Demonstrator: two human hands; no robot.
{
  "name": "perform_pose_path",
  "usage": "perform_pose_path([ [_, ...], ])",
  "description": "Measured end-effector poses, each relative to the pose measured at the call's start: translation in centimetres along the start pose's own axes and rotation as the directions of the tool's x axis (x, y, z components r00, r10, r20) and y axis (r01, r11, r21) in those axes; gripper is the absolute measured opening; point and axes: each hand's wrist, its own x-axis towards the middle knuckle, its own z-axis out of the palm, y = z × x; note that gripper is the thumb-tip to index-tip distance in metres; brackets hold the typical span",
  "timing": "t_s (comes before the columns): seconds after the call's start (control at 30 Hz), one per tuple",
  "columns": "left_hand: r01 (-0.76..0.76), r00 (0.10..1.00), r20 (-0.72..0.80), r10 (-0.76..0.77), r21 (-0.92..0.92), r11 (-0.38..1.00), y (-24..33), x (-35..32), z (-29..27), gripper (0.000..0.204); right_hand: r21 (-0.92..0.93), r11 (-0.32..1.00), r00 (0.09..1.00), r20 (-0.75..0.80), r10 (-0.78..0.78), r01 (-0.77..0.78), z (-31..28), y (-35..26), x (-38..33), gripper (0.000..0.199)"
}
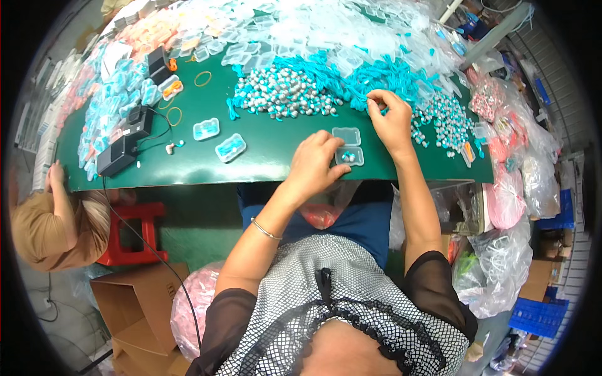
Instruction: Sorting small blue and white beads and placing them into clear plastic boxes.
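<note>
A small clear plastic case (358, 156) lies open on the green table in front of me, its lid folded back and small silver-and-teal pieces inside. My left hand (315, 161) holds the case at its left side, thumb at the near edge and fingers by the hinge. Beyond it, my right hand (392, 124) pinches at the near edge of a heap of teal cords (382, 78); its fingertips are closed on a teal cord there. A pile of silver-and-teal bud-shaped pieces (282, 91) lies to the left of that heap, and a second pile (446, 122) lies to its right.
Two closed cases with teal contents (206, 129) (231, 148) lie left of my hands. Black boxes (117, 156) with a cable and rubber bands (174, 116) are farther left. Empty clear cases (295, 28) cover the far side. Another person (59, 225) sits at the left edge.
</note>
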Motion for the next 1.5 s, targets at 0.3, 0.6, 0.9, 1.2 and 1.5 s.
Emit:
perform_pose_path([
  [0.3, 0.088, 0.996, 0.024, -0.088, -0.03, 0.996, 0.2, 0.5, 0.3, 0.047, 0.137, 0.963, 0.928, 0.266, -0.261, 0.232, -4.3, 0.7, -6.1, 0.007],
  [0.6, 0.094, 0.995, 0.024, -0.094, -0.008, 0.996, 0.3, 0.3, 0.3, 0.047, -0.098, 0.845, 0.811, 0.36, -0.462, 0.525, -3.7, -0.9, -5.3, 0.01],
  [0.9, 0.023, 0.999, -0.048, -0.023, 0.014, 1.0, -0.1, 0.0, 0.5, 0.047, -0.02, 0.949, 0.892, 0.346, -0.289, 0.315, -3.0, 0.5, -5.2, 0.013],
  [1.2, 0.118, 0.993, 0.018, -0.117, -0.049, 0.992, 0.9, 0.2, 0.1, 0.06, 0.166, 0.977, 0.908, 0.375, -0.186, 0.132, -0.8, 0.7, -4.1, 0.022],
  [1.5, -0.08, 0.994, -0.071, 0.081, 0.012, 0.997, 0.4, 0.0, 0.5, 0.054, 0.27, 0.883, 0.822, 0.336, -0.461, 0.385, -3.6, 0.4, -6.8, 0.031],
])
